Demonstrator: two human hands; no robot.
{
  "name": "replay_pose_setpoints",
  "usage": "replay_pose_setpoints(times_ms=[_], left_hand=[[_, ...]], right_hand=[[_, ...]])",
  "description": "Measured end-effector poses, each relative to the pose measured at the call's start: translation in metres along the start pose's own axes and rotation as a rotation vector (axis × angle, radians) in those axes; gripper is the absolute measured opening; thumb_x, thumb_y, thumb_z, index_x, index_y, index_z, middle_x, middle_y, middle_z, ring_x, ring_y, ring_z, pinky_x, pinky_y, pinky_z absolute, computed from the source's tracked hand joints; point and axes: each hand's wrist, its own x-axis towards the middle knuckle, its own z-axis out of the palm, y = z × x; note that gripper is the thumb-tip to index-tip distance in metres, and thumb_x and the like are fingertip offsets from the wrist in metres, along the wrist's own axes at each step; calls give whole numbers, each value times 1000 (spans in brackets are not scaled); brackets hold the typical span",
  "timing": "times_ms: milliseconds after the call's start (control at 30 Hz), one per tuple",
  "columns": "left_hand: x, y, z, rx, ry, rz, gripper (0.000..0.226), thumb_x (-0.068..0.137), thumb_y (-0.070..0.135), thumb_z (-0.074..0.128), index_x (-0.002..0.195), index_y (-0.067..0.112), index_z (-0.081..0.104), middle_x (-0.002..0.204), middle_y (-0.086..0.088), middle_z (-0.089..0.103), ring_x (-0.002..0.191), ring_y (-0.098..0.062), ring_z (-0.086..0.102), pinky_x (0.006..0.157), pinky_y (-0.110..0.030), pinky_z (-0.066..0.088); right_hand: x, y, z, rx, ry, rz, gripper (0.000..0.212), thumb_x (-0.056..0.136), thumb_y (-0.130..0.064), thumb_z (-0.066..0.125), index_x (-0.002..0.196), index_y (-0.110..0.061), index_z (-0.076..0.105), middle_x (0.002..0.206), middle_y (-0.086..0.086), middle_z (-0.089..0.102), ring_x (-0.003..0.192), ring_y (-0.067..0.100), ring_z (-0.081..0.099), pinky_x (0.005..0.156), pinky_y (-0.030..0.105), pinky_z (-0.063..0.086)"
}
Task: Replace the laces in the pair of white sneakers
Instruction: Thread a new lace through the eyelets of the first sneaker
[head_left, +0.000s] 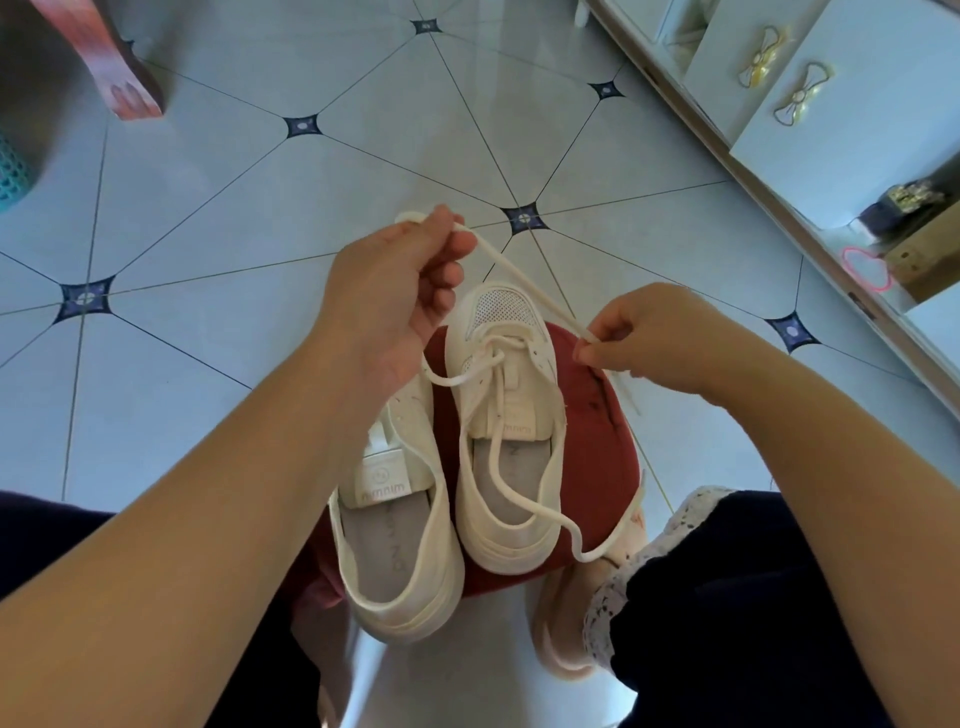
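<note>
Overhead view, centred on a red stool (597, 441) standing on a tiled floor. Above the stool's left edge, left hand (395, 306), fingers curled, pinching one end of a white lace (524, 283). On the stool's left side, left sneaker (395, 525), eyelets apparently bare. Mid-stool, right sneaker (506, 415), laced only near the toe, with a slack tail (584, 557) trailing across the insole and over the heel. Over the stool's right edge, right hand (649, 343), pinching the same taut lace near its far end. Likely risks: too hard a pull dragging the threaded part back out of its eyelets, or tipping the right sneaker off the stool; also snagging of the dangling tail.
</note>
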Motion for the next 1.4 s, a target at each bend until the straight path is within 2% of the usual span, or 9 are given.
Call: replay_pose_setpoints(times_ms=[100,233,333,467,533,733,967,1167,1400], left_hand=[[-1,-5,1,8,-30,9,14,90,17,56,81,11,63,62,3,64,52,-5,51,48,-14,41],[3,-4,2,-15,-49,44,13,91,15,54,84,10,63,66,2,67,55,-5,56,51,-14,44],[3,-9,5,169,-108,-1,6,88,10,57,90,11,63,79,-2,69,58,-4,59,55,-14,47],[1,-36,7,840,-81,93,12,82,12,65,90,20,60,77,1,64,58,-2,55,58,-17,46],[-2,-43,7,1079,-121,201,13,81,14,65,81,25,58,77,7,62,68,-3,55,65,-15,43],[1,-56,6,1454,-179,388,8,84,19,56,81,26,60,70,14,47,67,-3,45,56,-17,28],[3,-69,2,1434,-83,401,19,84,32,59,97,25,71,93,6,39,91,-14,47,71,-26,33],[7,-73,1,1341,-49,388,19,80,37,65,96,28,71,92,7,41,84,-7,41,71,-25,32],[8,-72,3,1308,-49,433,11,76,31,70,84,25,74,73,11,43,66,-5,42,56,-16,27]], right_hand=[[2,5,4,-252,-42,22,15,86,-28,62,76,-18,60,73,-1,60,68,13,54,57,22,38],[7,15,7,-309,-64,66,22,89,-27,59,70,-14,58,74,3,67,70,15,58,64,25,41],[11,16,12,179,-51,129,18,87,-21,62,77,-6,65,64,1,68,59,10,63,65,21,53],[13,13,18,803,-78,178,3,85,-5,63,86,-6,66,75,9,68,60,7,67,56,14,53],[14,11,19,941,-100,169,9,84,3,61,88,-5,64,78,10,66,62,8,67,58,14,53],[17,9,26,975,-41,130,15,83,7,61,85,-8,62,75,8,65,63,8,66,62,15,55],[23,7,36,850,34,77,20,81,5,63,76,-15,62,72,4,65,67,11,66,66,18,55],[25,5,40,735,101,-13,22,77,2,68,73,-19,63,70,0,67,69,13,66,73,25,56],[27,5,45,868,9,41,23,75,4,69,73,-18,64,69,0,66,68,12,64,71,24,52]])
